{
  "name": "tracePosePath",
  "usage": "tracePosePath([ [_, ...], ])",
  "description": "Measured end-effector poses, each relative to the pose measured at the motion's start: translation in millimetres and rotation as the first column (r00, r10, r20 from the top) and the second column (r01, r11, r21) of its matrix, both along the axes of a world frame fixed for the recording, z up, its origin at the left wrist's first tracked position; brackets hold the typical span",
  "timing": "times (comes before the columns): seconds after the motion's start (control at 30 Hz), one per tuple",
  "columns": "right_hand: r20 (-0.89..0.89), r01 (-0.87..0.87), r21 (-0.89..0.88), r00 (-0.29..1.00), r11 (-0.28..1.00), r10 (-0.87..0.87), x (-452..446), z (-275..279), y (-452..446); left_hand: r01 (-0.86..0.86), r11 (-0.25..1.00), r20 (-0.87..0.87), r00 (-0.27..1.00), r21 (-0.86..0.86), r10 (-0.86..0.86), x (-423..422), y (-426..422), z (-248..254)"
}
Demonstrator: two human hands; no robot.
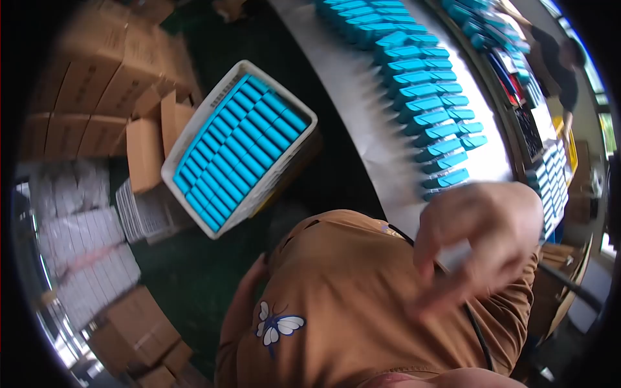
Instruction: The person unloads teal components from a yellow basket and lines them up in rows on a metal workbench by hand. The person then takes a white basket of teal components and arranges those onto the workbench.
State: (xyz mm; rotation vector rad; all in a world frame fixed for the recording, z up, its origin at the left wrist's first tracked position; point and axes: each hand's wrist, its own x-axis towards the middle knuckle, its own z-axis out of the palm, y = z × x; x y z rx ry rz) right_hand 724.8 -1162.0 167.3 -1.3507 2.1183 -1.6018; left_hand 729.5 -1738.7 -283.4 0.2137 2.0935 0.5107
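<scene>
- Right hand [482,239]: near right, fingers bent; whether it holds anything, cannot tell.
- Left hand: out of view.
- Teal cases [442,133]: right table [370,123]; close rows want steady handling.

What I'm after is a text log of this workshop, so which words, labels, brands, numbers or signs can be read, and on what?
No text can be read.
Stacked brown cardboard cartons: faint print, too blurred.
White, thin-edged stack beside them: dark marks, too small.
Bright blue cylinders and blue-topped pieces on the white table: no writing discernible.
Brown fabric shirt: a butterfly picture, no legible lettering.
</scene>
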Motion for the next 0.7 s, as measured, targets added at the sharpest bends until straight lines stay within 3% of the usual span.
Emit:
tracePosePath([
  [0.07,0.129,0.129,0.041,0.983,0.991,-0.133,-28.1,-36.5,9.8,-0.245,0.962,0.190,0.957,0.120,0.220,-20.2,27.6,48.8],
  [0.13,0.078,0.403,0.334,0.889,0.852,-0.451,-56.8,-73.2,10.3,-0.603,0.773,0.329,0.783,0.194,0.528,-45.1,69.2,103.4],
  [0.2,0.061,0.515,0.507,0.779,0.692,-0.624,-83.9,-118.2,5.3,-0.773,0.551,0.290,0.631,0.313,0.720,-70.6,91.7,118.0],
  [0.27,0.161,0.443,0.625,0.733,0.643,-0.661,-109.6,-163.7,3.1,-0.770,0.495,0.129,0.584,0.403,0.802,-101.6,92.9,87.4],
  [0.37,0.442,0.312,0.546,0.681,0.778,-0.583,-145.3,-237.5,0.4,-0.734,0.505,-0.052,0.544,0.455,0.837,-162.3,92.7,54.1],
  [0.47,0.530,0.285,0.577,0.582,0.765,-0.617,-187.4,-292.0,-18.6,-0.611,0.565,-0.324,0.467,0.555,0.823,-225.8,79.6,-6.1],
  [0.57,0.449,0.398,0.578,0.573,0.712,-0.685,-239.2,-329.0,-52.4,-0.572,0.814,-0.725,0.519,0.099,0.453,-275.6,90.6,-6.1],
  [0.67,0.273,0.479,0.665,0.558,0.573,-0.784,-289.9,-374.9,-76.9,-0.650,0.742,-0.654,0.635,-0.164,0.412,-306.5,104.3,-4.4],
  [0.7,0.192,0.504,0.703,0.544,0.502,-0.817,-303.7,-391.4,-83.1,-0.676,0.719,-0.659,0.617,-0.163,0.430,-312.0,109.4,-4.0],
])
